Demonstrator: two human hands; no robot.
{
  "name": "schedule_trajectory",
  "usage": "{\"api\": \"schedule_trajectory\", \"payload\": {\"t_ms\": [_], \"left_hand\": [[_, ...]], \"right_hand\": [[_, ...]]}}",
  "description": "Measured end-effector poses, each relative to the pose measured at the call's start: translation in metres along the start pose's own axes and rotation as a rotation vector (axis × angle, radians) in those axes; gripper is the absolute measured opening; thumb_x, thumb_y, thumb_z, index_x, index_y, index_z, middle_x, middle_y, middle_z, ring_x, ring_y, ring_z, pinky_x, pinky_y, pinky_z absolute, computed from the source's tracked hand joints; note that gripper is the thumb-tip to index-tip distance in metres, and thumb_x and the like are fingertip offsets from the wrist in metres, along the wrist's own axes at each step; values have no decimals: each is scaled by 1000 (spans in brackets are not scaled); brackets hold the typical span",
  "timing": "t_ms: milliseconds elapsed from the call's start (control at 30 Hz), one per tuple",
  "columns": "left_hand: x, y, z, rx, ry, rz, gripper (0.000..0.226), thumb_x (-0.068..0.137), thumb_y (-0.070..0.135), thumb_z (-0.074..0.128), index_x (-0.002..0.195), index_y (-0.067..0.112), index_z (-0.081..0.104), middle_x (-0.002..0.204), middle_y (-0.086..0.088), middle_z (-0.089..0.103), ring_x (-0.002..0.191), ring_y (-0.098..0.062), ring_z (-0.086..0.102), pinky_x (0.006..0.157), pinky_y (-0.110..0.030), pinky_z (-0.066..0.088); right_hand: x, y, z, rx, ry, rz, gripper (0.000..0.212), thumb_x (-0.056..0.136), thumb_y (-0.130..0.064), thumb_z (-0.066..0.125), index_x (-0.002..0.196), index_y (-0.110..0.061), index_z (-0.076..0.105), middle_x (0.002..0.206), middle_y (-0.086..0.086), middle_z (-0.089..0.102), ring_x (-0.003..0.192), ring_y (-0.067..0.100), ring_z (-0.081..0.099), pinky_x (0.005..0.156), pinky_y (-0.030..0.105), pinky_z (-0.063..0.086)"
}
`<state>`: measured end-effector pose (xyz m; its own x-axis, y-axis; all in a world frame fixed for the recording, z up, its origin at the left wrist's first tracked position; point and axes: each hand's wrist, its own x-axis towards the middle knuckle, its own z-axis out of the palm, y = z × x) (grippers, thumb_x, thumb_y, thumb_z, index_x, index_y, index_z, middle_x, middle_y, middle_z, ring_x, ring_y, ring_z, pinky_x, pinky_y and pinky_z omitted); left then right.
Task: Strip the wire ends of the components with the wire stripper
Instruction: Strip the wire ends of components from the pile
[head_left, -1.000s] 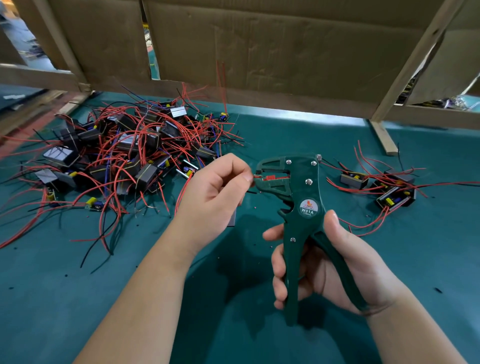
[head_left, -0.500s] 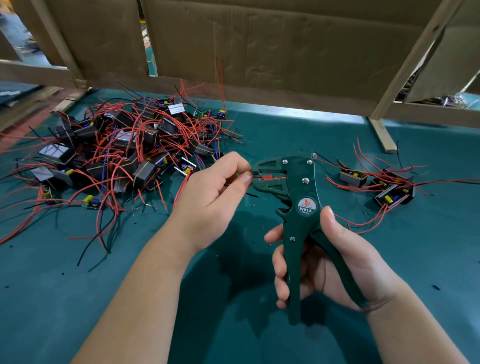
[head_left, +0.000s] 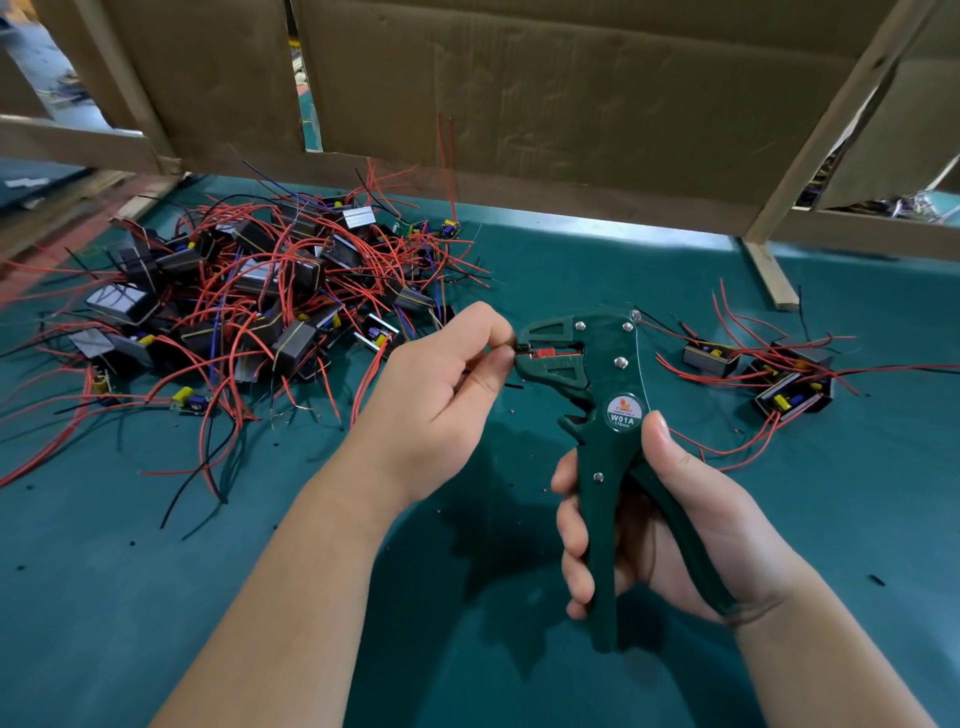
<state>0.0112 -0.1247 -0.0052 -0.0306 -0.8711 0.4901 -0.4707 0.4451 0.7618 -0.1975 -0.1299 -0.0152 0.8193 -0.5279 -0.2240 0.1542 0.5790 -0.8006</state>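
Note:
My right hand (head_left: 649, 525) grips the handles of a dark green wire stripper (head_left: 602, 395), held upright with its jaws pointing left. My left hand (head_left: 436, 395) pinches a thin wire end between thumb and forefinger right at the stripper's jaw mouth, where a red part shows. The wire itself is mostly hidden by my fingers. A big pile of black components with red and black wires (head_left: 249, 312) lies at the left of the green table. A small group of components (head_left: 779, 374) lies at the right.
The table top is a teal mat (head_left: 156, 597) dotted with tiny bits of cut insulation. Cardboard panels (head_left: 519, 93) on a wooden frame wall off the back. A wooden leg (head_left: 769, 270) stands at the back right.
My left hand has stayed at the jaws, pinching the wire. The stripper and right hand have barely shifted. The view has moved slightly.

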Motion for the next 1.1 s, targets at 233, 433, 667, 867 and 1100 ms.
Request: {"api": "schedule_trajectory", "payload": {"t_ms": [233, 433, 667, 867, 1100], "left_hand": [[0, -2, 3, -7, 12, -1, 14, 96, 16, 45, 84, 23, 45, 60, 9, 35, 51, -6, 27, 49, -15, 24], [-1, -3, 4, -33, 5, -17, 12, 97, 19, 42, 85, 23, 45, 59, -2, 36, 50, -7, 27, 46, -21, 26], [0, -1, 5, 3, 35, 18, 15, 98, 19, 42, 85, 27, 44, 63, -8, 37, 51, -11, 27, 48, -23, 27], [1, 0, 5, 98, 61, 71, 15, 98, 17, 43, 85, 24, 43, 66, -5, 37, 53, -12, 27, 49, -21, 25], [2, -4, 5, 184, 56, 80, 13, 98, 19, 44, 86, 23, 43, 64, -5, 40, 53, -19, 32, 49, -26, 28]], "right_hand": [[0, 0, -1, 0, -10, -2, 66, 74, -67, 67, 103, -9, 68, 83, 18, 64, 68, 34, 64, 69, 50, 56], [0, 0, -1, -8, -8, 0, 65, 72, -68, 68, 102, -10, 69, 83, 18, 65, 68, 34, 65, 69, 51, 54], [0, 1, -1, 24, -35, -6, 63, 76, -67, 64, 103, -10, 67, 84, 17, 64, 69, 34, 64, 71, 51, 54], [0, 1, 0, 30, -19, -2, 63, 75, -68, 65, 99, -10, 67, 81, 17, 63, 66, 32, 64, 68, 48, 55], [3, 5, 6, 9, 70, -51, 66, 68, -72, 67, 91, -11, 67, 74, 18, 60, 59, 31, 61, 61, 46, 53]]}}
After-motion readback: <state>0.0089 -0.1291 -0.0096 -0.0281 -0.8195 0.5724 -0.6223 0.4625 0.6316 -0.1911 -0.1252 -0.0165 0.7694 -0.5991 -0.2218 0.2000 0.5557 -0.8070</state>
